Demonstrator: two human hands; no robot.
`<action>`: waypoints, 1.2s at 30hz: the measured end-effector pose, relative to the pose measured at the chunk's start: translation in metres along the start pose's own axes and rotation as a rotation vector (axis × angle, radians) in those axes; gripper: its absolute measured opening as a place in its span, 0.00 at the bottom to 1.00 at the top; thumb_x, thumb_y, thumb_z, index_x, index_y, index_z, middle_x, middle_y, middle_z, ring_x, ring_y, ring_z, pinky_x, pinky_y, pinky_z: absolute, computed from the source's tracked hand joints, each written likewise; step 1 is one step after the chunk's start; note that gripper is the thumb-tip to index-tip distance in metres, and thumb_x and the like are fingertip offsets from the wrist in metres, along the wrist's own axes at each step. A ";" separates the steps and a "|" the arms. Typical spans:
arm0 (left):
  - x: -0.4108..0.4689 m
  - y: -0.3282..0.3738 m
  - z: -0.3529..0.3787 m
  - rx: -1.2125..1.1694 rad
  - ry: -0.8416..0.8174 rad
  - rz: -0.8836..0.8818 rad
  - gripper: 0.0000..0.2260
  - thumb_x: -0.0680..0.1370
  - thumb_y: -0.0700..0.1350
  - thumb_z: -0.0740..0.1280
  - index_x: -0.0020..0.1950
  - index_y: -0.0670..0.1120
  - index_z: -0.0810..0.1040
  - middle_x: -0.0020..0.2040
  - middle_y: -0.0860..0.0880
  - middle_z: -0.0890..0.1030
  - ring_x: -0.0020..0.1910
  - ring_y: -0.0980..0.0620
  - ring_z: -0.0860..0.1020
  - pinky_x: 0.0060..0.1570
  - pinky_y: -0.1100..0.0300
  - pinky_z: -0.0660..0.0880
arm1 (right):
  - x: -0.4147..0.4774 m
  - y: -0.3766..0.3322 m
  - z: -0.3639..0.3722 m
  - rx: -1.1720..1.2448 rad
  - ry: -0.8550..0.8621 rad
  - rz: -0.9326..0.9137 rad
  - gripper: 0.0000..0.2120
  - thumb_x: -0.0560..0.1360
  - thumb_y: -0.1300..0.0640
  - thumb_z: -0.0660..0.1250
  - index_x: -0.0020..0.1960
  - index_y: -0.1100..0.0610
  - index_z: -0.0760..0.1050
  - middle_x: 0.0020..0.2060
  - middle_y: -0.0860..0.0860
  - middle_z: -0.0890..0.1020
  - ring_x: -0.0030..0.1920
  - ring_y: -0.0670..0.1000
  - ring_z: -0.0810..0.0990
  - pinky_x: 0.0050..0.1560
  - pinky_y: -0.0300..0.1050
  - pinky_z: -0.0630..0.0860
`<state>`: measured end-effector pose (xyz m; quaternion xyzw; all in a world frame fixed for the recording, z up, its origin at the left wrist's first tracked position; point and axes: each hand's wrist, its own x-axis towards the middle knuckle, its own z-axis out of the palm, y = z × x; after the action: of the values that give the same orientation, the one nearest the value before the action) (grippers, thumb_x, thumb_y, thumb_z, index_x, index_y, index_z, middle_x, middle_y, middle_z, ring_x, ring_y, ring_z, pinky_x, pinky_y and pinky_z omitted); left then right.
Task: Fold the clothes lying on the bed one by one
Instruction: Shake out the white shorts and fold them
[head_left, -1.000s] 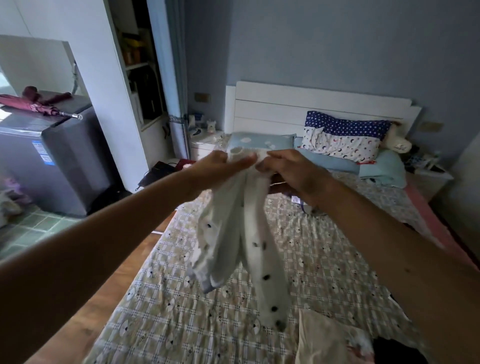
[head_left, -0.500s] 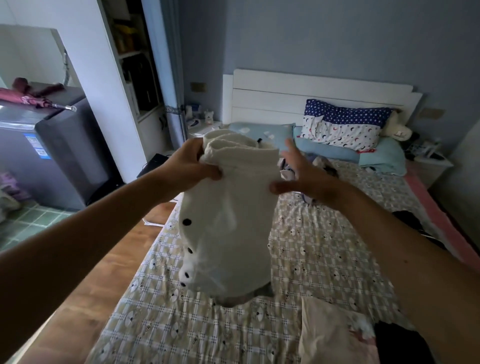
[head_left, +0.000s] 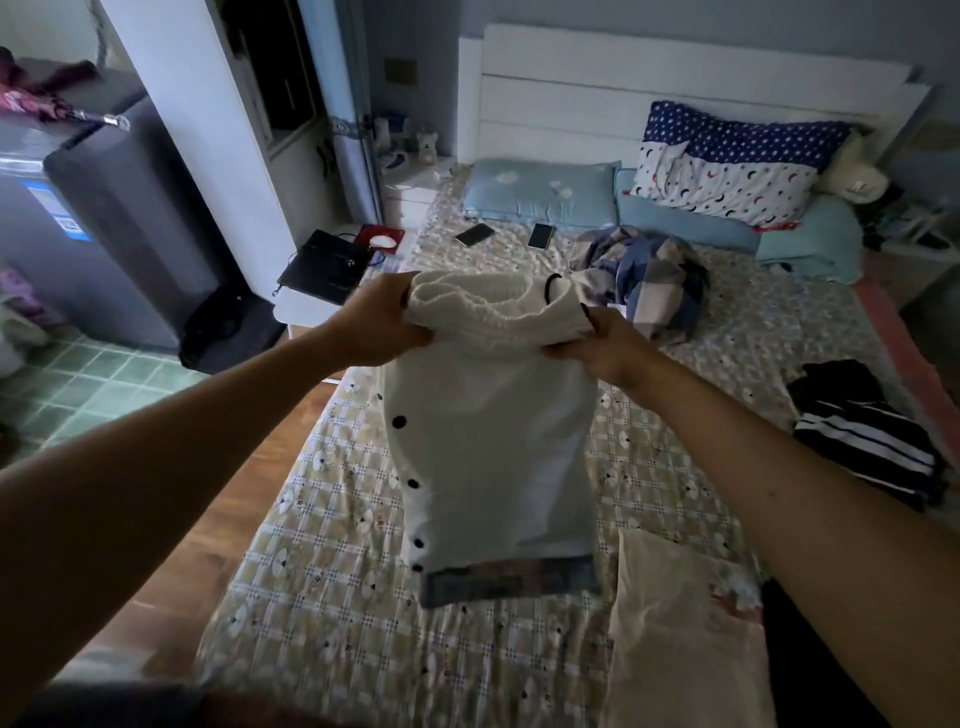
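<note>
While both arms stretch out over the bed (head_left: 332, 613), the white garment (head_left: 493, 457) hangs between the hands, roughly above the middle of the mattress. Left hand (head_left: 376, 325) grips the left end of the gathered, ribbed waistband (head_left: 493, 312), fingers curled round it. Right hand (head_left: 610, 345) grips the right end, fingers and thumb closed on the cloth. Waistband bunched and rolled between the two grips. Cloth below falls flat and fairly smooth. Row of black buttons (head_left: 414, 484) down its left edge. Patterned grey-blue band along the hem (head_left: 511, 581); whether it touches the checked cover, cannot tell.

Other clothes on the bed:
- blue plaid garment (head_left: 644, 270), crumpled toward the head end, just in front of the pillows
- black-and-white striped garment (head_left: 867, 441), heaped by the right edge
- cream garment (head_left: 680, 634), at the near right corner, just beside the hanging hem

Two phones (head_left: 474, 235) lie near the head end, left of the plaid piece, in front of a pale blue pillow (head_left: 540, 195). Star-print pillow (head_left: 727, 161) leans against the white headboard (head_left: 623, 88). Off the bed's left edge, a flat black object (head_left: 324, 265) rests on a low white stand; too dim to identify.
</note>
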<state>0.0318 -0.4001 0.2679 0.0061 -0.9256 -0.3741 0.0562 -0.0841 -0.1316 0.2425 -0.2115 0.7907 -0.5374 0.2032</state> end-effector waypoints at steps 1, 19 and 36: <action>0.003 -0.004 0.004 0.005 0.006 0.004 0.23 0.64 0.54 0.71 0.57 0.48 0.80 0.53 0.49 0.84 0.54 0.46 0.82 0.58 0.42 0.78 | 0.001 0.005 -0.001 0.005 0.004 0.004 0.14 0.71 0.67 0.74 0.53 0.53 0.80 0.45 0.48 0.84 0.39 0.37 0.82 0.43 0.33 0.79; -0.204 -0.146 0.268 -0.090 -0.448 -0.103 0.10 0.76 0.58 0.69 0.50 0.53 0.76 0.44 0.59 0.77 0.41 0.61 0.76 0.38 0.58 0.76 | -0.176 0.289 0.112 -0.007 -0.405 0.347 0.05 0.73 0.55 0.75 0.46 0.50 0.79 0.42 0.47 0.81 0.47 0.43 0.78 0.46 0.43 0.75; -0.049 -0.260 0.403 0.339 -0.164 -0.181 0.38 0.78 0.55 0.67 0.82 0.47 0.51 0.82 0.44 0.52 0.80 0.42 0.51 0.76 0.39 0.55 | -0.002 0.409 0.135 -0.567 0.218 0.320 0.34 0.77 0.53 0.69 0.77 0.55 0.57 0.74 0.55 0.67 0.72 0.57 0.68 0.66 0.53 0.71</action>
<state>0.0292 -0.3056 -0.2044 0.0682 -0.9725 -0.2156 -0.0551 -0.0557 -0.0971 -0.1862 -0.0744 0.9489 -0.2769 0.1322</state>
